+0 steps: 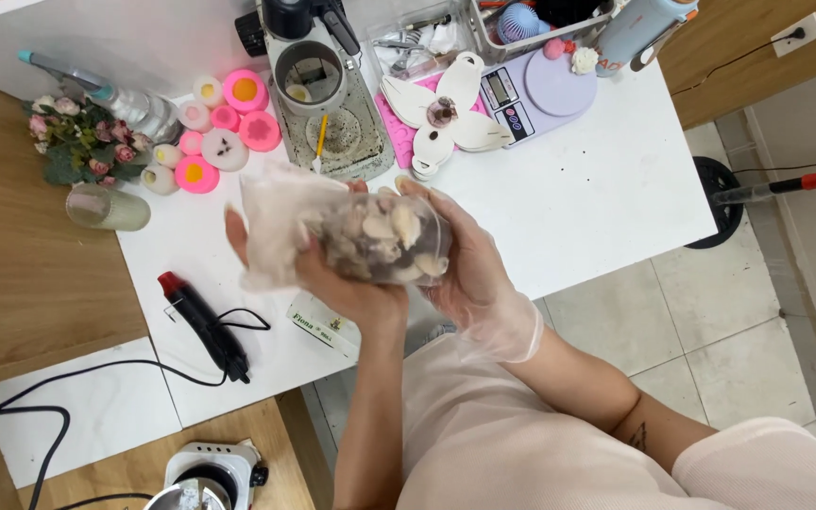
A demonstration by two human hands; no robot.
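Note:
A clear plastic bag [370,236] filled with small pale and brown shells or chips is held above the white table [597,198]. My left hand [332,283], in a thin clear glove, cups the bag from below and from the left. My right hand [474,274], also gloved, wraps the bag's right side. Both hands hold the bag tilted on its side over the table's front edge.
On the table lie a black and red heat tool [202,324] with its cord, pink and white round moulds [224,132], a grey machine with a bowl [318,85], a lilac scale [535,94], white petal shapes [446,113], a flower bunch [77,142] and a small box [323,326].

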